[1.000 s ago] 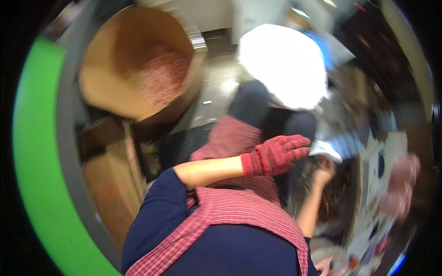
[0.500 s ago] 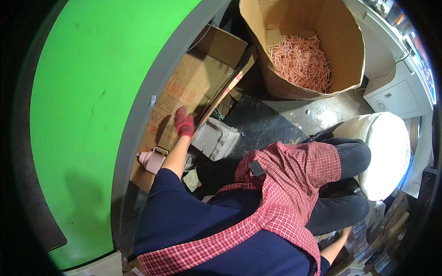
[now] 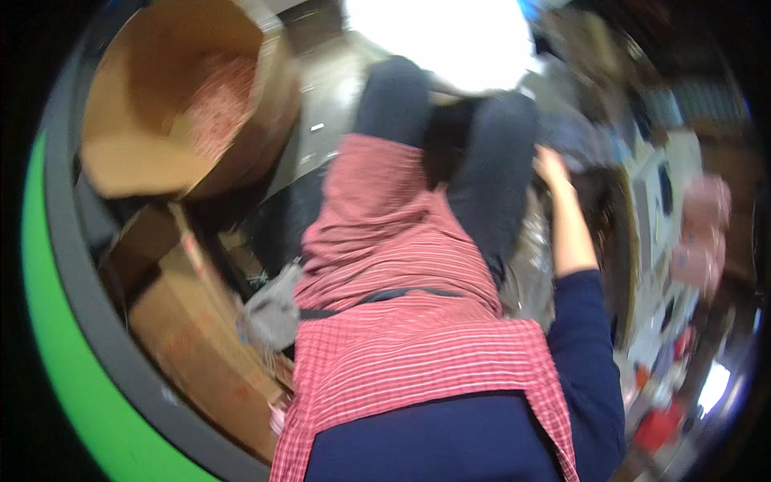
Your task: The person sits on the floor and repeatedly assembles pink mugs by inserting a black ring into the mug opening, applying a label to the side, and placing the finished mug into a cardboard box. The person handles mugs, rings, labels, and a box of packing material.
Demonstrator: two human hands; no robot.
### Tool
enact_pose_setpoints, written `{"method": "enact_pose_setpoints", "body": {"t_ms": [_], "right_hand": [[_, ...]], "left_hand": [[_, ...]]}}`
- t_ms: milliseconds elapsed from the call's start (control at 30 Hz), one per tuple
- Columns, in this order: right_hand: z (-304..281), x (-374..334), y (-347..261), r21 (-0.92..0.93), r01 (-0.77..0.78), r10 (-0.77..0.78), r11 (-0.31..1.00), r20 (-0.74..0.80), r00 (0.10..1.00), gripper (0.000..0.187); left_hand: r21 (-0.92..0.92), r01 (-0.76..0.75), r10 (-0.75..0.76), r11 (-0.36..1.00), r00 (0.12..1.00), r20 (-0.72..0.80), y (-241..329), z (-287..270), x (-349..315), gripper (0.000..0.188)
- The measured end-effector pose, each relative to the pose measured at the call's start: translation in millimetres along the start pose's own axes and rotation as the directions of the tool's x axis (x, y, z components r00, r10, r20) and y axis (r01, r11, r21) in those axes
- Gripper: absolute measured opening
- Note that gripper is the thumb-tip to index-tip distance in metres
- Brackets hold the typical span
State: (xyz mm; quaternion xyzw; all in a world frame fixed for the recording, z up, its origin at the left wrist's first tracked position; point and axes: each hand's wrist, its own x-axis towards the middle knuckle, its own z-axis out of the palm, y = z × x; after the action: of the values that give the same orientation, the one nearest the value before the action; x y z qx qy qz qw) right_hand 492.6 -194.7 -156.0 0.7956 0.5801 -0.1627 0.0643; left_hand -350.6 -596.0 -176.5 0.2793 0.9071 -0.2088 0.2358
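Observation:
My right hand (image 3: 551, 166) is stretched forward beside my right knee, close to a blurred dark heap with grey-blue cloth-like stuff (image 3: 582, 140). Motion smears its fingers, so what it touches, if anything, is unclear. My left hand is out of sight. A small pinkish patch (image 3: 278, 411) shows at the apron's left edge, too blurred to name. I sit with a red checked apron (image 3: 377, 281) over dark trousers.
A large cardboard box (image 3: 120, 161) at far left holds many thin pink sticks (image 3: 221, 104). Nearer lies a flattened or open carton (image 3: 189, 337) beside a green machine panel (image 3: 60, 345). A white sack (image 3: 450, 40) stands ahead. Pink packages (image 3: 700, 233) are on the right.
My view has swung to the right, blurring the picture. The left hand in its red glove, which was over the carton, has left the view. My right hand now shows more fully.

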Motion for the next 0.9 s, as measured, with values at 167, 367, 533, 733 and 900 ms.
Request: {"method": "enact_pose_setpoints", "body": {"t_ms": [167,367,533,733,900], "right_hand": [[-20,-32,-35,-0.05,0.024,-0.025,0.998,-0.019,1.0,0.03],[-53,-53,-78,0.298,-0.074,0.17,0.952,-0.309,0.936,0.03],[-114,-101,-161,0.552,0.511,0.075,0.659,-0.724,0.686,0.025],[-150,-142,-284,0.936,0.179,-0.309,-0.304,-0.275,0.911,0.081],[-149,-148,-283,0.854,0.258,-0.189,-0.451,-0.375,0.908,0.108]], "left_hand": [[-0.327,-0.217,0.14,0.92,0.96,-0.244,71,-44,30,0.04],[-0.509,-0.67,0.232,0.54,0.7,-0.676,198,-200,19,0.035],[-0.25,-0.963,0.215,0.096,0.266,-0.94,280,-376,-52,0.031],[-0.005,-0.91,0.494,-0.414,-0.221,-0.841,373,-410,-136,0.027],[0.088,-0.833,0.785,-0.546,-0.545,-0.294,425,-362,-165,0.023]]}}
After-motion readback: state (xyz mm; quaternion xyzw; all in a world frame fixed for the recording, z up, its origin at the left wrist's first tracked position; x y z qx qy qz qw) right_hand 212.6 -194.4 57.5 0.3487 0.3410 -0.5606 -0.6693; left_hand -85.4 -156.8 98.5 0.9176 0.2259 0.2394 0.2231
